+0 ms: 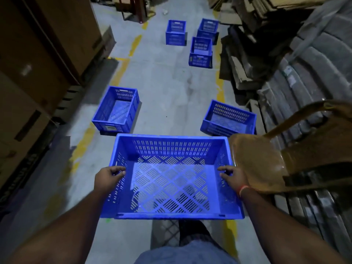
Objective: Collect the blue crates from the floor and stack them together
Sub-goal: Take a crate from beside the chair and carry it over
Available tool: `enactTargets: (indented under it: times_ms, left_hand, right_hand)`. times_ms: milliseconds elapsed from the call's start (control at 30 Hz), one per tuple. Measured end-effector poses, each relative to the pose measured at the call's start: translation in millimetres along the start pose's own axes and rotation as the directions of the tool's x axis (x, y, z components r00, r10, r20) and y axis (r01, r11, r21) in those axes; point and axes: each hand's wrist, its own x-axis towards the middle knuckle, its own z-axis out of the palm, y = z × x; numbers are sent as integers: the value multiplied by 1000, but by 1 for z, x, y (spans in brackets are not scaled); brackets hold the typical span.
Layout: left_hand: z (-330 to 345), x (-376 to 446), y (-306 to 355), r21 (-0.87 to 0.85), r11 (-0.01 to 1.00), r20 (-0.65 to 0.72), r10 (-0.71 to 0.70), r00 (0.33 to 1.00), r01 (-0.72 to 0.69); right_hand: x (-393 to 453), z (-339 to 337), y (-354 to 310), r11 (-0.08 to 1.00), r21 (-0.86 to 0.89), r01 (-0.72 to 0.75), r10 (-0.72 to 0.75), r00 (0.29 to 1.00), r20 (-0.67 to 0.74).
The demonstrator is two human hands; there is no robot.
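I hold an empty blue slotted crate (171, 149) level above the floor, in front of my body. My left hand (108, 178) grips its left rim and my right hand (233, 177) grips its right rim. On the floor just beyond lie a blue crate at the left (116, 109) and another at the right (228, 119). Farther down the aisle stand three more blue crates: a left one (175, 32), a back right one (207, 28) and a nearer right one (201, 53).
A brown chair (266, 159) stands close at my right, beside the held crate. Stacked cardboard (247, 60) and dark rolled material (314, 63) line the right side. Tall cartons (38, 54) line the left. Yellow lines (83, 141) mark the grey aisle floor.
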Motion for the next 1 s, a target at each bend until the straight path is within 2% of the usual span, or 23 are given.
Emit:
enactTargets:
  times_ms: [300,467,567,833,1000]
  left_hand:
    - [4,150,70,-98,992,-20,-82,996,80]
    - [-10,221,100,-204,971,-96,-147,984,125]
    - [-18,269,106,-249,958,-158,-187,970,145]
    - [-34,426,95,-400,885,-257,-360,897,241]
    - [-48,499,95,-483,831,-269,-441,856,277]
  right_hand:
    - [206,-6,-54,999,-39,4,0,995,100]
    - [326,-14,-126,995,-85,52,-36,983,181]
    - [396,-7,-178,980,-125,154,-126,970,209]
    - [585,55,-310,933,-209,292,-222,927,302]
    - [683,90,-387,923,-235,304,-211,913,350]
